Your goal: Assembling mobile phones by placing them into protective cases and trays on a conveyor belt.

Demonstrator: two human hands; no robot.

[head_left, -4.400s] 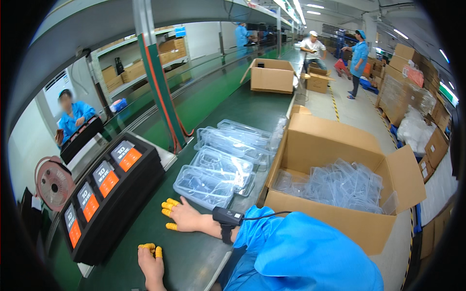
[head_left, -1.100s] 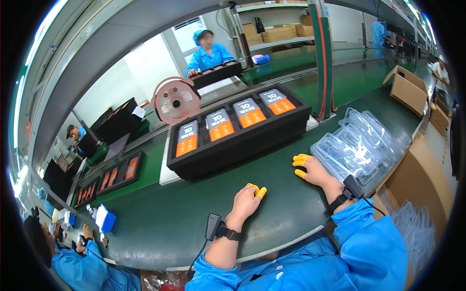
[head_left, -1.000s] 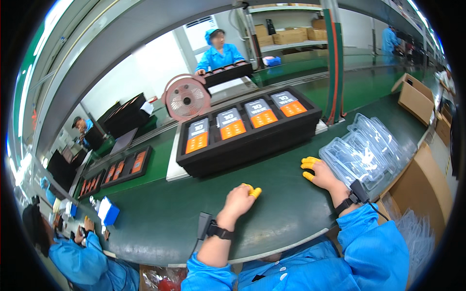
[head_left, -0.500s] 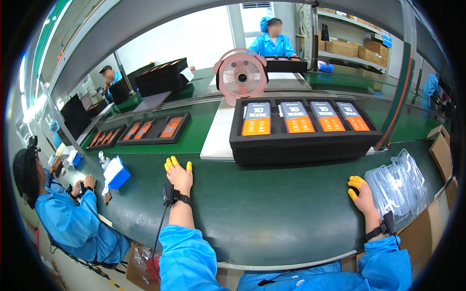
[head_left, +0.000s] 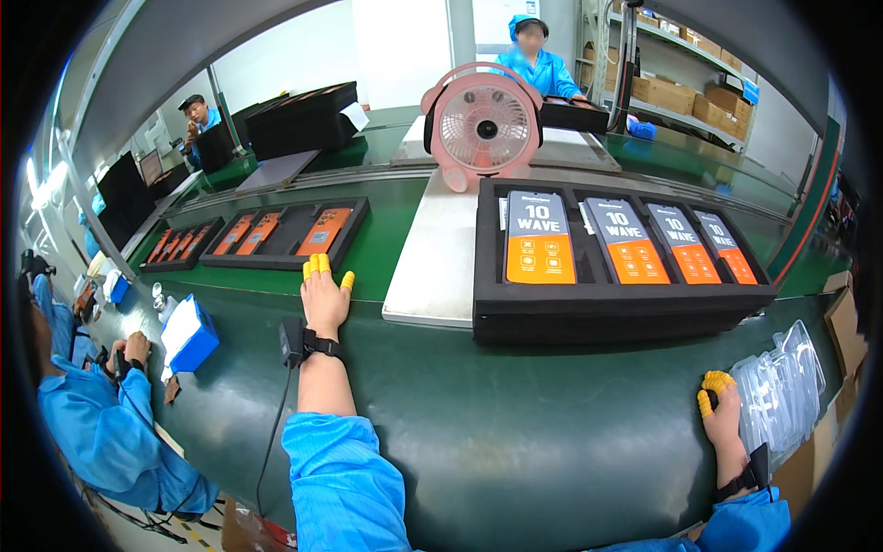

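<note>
The left hand [head_left: 324, 299] lies flat, palm down, on the green belt [head_left: 515, 432], its fingers stretched forward and capped in yellow finger cots, a black strap round the wrist. Its fingertips reach just short of a shallow black tray [head_left: 285, 235] holding orange-backed phones in a row, and the hand lies beside the edge of a white board [head_left: 432, 258]. The right hand [head_left: 722, 409] rests on the belt near its right edge, fingers curled, also in yellow cots, touching a stack of clear plastic trays [head_left: 782, 391]. That stack lies flat, slightly fanned, just below the corner of a deep black tray [head_left: 616, 308] carrying four orange-and-grey phones.
</note>
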